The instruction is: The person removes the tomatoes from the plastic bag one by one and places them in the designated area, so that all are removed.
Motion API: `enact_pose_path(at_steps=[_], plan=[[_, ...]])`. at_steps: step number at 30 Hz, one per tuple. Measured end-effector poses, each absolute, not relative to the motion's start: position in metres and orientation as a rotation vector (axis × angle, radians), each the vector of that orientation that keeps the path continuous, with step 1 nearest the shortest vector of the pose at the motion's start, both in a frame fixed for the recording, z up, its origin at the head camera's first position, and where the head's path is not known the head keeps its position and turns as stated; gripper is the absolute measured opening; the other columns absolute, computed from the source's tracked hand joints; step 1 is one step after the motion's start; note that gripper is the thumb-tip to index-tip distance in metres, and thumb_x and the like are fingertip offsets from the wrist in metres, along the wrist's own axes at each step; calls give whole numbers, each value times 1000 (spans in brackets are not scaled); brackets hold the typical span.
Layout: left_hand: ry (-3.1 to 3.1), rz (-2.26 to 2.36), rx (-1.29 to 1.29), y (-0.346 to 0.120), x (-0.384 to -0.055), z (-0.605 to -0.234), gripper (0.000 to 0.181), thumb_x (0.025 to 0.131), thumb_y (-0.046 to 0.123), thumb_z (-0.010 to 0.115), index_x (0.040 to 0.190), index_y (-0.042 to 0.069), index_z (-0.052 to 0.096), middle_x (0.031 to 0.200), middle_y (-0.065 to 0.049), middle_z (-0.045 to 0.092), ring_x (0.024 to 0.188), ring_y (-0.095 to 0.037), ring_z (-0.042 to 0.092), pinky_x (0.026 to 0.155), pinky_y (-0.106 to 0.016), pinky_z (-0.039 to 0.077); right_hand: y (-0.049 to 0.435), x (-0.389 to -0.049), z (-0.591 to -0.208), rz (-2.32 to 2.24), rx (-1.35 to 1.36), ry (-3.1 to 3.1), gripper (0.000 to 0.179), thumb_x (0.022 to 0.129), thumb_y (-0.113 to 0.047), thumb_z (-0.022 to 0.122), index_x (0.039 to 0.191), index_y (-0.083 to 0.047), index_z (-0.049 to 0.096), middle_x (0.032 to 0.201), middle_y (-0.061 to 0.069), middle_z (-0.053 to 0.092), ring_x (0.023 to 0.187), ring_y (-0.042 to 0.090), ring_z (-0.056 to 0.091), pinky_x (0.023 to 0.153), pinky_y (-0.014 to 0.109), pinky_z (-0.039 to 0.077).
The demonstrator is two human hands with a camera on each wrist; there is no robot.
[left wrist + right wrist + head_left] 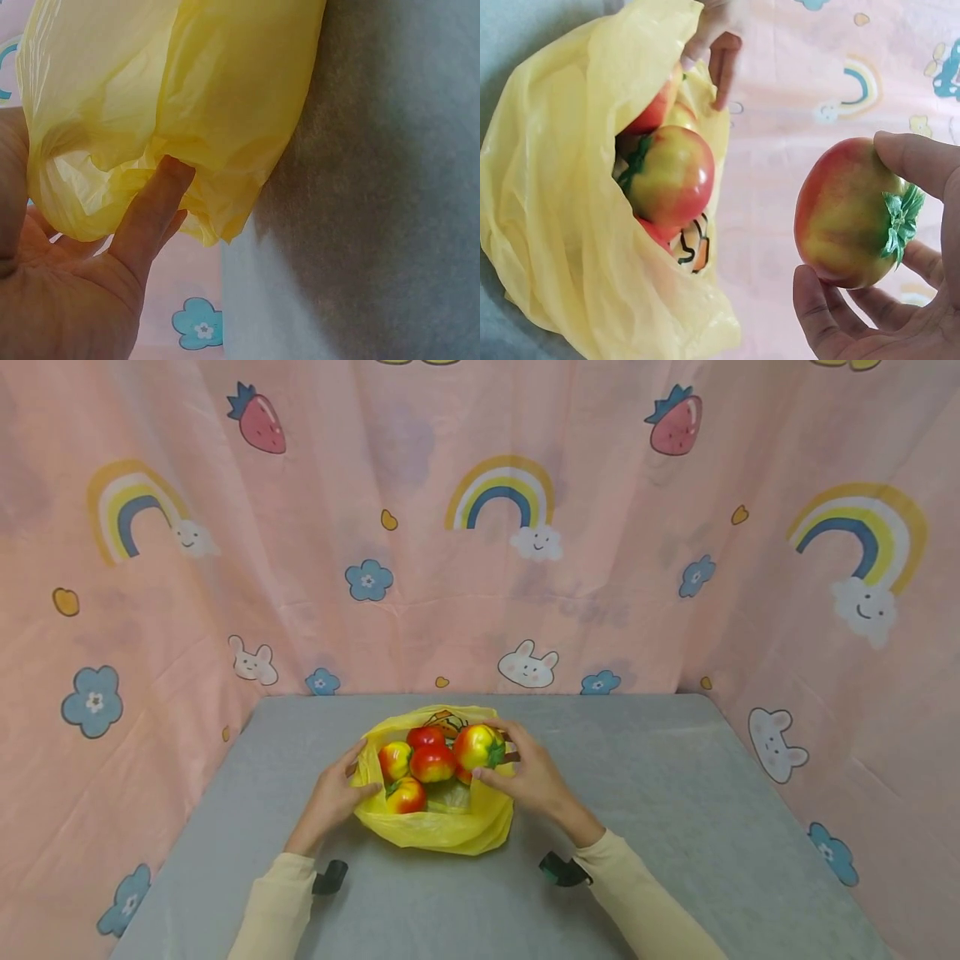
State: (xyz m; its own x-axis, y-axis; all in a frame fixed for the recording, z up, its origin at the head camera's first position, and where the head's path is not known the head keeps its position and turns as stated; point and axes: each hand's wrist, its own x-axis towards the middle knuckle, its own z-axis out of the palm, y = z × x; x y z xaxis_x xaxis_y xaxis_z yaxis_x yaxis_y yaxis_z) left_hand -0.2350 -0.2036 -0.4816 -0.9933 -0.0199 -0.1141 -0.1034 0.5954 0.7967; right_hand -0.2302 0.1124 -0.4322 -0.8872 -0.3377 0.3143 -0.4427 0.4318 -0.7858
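Note:
A yellow plastic bag [450, 837] lies on the table with its mouth spread open, several red-and-yellow tomatoes [432, 763] inside. My left hand [333, 792] grips the bag's left rim; in the left wrist view the thumb and fingers lie on either side of the thin plastic [232, 90]. Over the right side of the bag's mouth, my right hand [534, 774] holds one tomato [844, 217] between thumb and fingertips. Its green leafy top faces the palm. Another tomato [676, 176] shows in the bag's opening in the right wrist view.
A grey table [675, 827] extends around the bag. Behind and beside it hangs a pink curtain [600, 602] printed with rainbows, flowers and rabbits. A dark wrist device [564, 870] sits by the right cuff, another [330, 877] by the left.

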Motion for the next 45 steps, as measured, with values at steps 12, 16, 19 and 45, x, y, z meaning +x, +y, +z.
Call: enact_pose_path(at_steps=[12,16,19,45], plan=[[2727,1403,-30,-208,-235,-484,81,88,11,71,156,15,28,159,-21,30,141,-45,38,110,-54,41,126,-238,-427,1412,684,-2522,66,84,-28,78,141,-18,48,134,5,56,117,24,55,88,39,55],[2725,1412,-25,-207,-234,-483,80,88,11,71,156,15,28,159,-21,30,141,-44,38,109,-53,41,130,-240,-427,1393,686,-2496,66,83,-26,79,141,-16,49,133,7,57,114,23,56,84,35,57],[2722,1416,-30,-207,-234,-483,80,88,11,70,156,15,28,159,-21,30,141,-45,37,110,-53,41,133,-241,-428,1389,682,-2483,66,83,-25,79,141,-13,50,133,8,57,113,23,56,83,35,57],[2714,1430,-48,-206,-233,-483,80,88,10,71,156,17,29,159,-20,30,142,-45,37,111,-53,39,160,-257,-434,1476,447,-2514,67,85,-24,77,142,-10,47,135,12,56,116,29,55,93,53,54]])
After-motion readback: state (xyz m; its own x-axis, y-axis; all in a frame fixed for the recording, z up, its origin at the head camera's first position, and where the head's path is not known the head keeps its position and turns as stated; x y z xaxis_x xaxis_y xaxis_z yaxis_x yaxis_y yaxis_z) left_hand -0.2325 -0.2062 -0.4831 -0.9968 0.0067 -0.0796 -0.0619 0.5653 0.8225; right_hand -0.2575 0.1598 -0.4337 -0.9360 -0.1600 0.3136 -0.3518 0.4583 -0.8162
